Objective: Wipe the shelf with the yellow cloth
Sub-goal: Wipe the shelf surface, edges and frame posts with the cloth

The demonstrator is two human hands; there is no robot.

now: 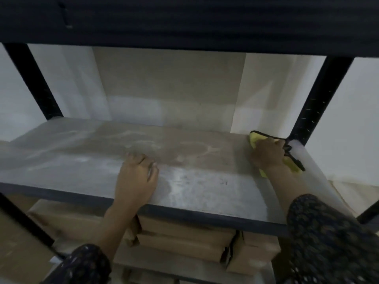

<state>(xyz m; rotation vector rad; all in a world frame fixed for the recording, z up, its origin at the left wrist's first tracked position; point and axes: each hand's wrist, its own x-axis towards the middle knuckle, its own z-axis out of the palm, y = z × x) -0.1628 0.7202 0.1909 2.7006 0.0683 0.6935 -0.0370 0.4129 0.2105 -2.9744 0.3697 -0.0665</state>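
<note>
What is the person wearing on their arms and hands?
Both hands, left hand and right hand, are bare, with no gloves. Each arm has a dark patterned sleeve with small pale speckles, pushed up so the forearms show. Any rings or watches cannot be made out.

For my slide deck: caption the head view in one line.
Right hand presses yellow cloth on shelf; left hand rests flat.
</note>
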